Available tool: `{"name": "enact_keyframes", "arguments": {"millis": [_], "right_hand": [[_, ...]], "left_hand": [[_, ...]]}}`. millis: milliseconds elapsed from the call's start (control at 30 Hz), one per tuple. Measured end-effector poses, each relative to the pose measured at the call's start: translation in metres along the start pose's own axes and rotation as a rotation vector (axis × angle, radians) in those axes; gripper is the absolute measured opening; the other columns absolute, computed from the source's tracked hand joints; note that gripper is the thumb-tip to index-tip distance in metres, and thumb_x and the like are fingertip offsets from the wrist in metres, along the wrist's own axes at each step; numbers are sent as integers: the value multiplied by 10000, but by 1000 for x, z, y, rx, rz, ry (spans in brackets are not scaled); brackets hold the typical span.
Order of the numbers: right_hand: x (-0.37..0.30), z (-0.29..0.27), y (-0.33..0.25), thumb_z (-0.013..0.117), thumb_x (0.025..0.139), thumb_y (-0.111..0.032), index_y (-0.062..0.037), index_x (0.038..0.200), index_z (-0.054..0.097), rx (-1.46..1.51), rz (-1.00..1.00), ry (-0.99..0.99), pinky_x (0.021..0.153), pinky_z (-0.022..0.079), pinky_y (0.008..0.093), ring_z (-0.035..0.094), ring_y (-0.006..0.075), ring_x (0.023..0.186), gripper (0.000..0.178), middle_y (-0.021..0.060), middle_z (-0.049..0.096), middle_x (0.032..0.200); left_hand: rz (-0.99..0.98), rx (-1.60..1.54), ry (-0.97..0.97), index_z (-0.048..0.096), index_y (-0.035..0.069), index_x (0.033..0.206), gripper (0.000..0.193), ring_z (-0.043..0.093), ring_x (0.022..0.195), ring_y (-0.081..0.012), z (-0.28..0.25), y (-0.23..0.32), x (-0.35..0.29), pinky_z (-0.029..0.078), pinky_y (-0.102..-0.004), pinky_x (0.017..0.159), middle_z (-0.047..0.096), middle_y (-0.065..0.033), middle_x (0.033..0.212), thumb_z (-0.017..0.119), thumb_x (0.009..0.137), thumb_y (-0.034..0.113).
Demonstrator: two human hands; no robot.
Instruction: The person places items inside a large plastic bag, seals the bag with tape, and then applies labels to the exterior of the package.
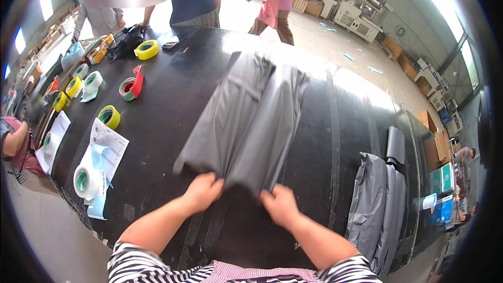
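A long grey sheet (pixel 264 120) of smooth, plastic-like material lies lengthwise on a black table (pixel 209 241), folded into two long panels with a groove between them. My left hand (pixel 203 191) is closed on its near edge, around the middle of that edge. At the near right corner, my right hand (pixel 280 205) pinches the same sheet. The near edge looks lifted and slightly blurred, while the far end rests on the table. To the right lies a second folded grey bundle (pixel 374 204), with a small grey roll (pixel 395 145) at its far end. Neither hand touches these.
Along the left are yellow tape rolls (pixel 109 117), a red tape dispenser (pixel 134 85), a white roll (pixel 86 181) and printed papers (pixel 110 141). A black bag (pixel 124 41) sits far left. People stand or walk beyond the table; cardboard boxes (pixel 435 144) stand right.
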State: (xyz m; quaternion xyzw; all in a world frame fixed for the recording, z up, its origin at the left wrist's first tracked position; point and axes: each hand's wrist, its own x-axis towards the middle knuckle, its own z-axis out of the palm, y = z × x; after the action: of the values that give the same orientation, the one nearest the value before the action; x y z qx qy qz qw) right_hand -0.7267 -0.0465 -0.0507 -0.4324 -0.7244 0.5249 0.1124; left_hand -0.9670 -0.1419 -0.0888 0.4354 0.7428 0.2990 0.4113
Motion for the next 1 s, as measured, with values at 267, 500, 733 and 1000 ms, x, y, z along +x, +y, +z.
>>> {"name": "enact_keyframes", "arguments": {"millis": [267,500,733,1000], "right_hand": [[-85,-32,-68,693,818,-208,-163,1513,328,-876,-555,-849,1150,268,501,354,365,1395,786,208,346,1518],[-74,-22,-25,835,612,-256,-103,1501,339,-1143,-818,-618,798,447,361,576,265,905,1030,102,562,979],[-113,57,-31,819,643,-257,1,1376,387,-821,-371,-188,828,492,455,606,357,965,889,198,586,1035],[-71,77,-28,727,740,-297,48,1273,480,-687,-68,255,853,534,431,657,375,986,681,236,630,1115]], "left_hand": [[-541,-430,-40,600,-31,1158,413,699,798,-246,-79,-86,-205,584,-337,678,680,-144,1064,529,988,339],[46,590,478,369,69,1462,920,416,1328,-350,-92,-12,-125,306,-456,1117,474,-189,1397,787,726,430],[435,932,-84,345,112,1471,941,420,1335,-307,-31,73,9,241,-460,1152,481,-127,1395,797,648,169],[1246,1112,-314,467,226,1390,655,406,1364,-211,184,199,57,220,-552,1134,504,4,1403,666,782,84]]}}
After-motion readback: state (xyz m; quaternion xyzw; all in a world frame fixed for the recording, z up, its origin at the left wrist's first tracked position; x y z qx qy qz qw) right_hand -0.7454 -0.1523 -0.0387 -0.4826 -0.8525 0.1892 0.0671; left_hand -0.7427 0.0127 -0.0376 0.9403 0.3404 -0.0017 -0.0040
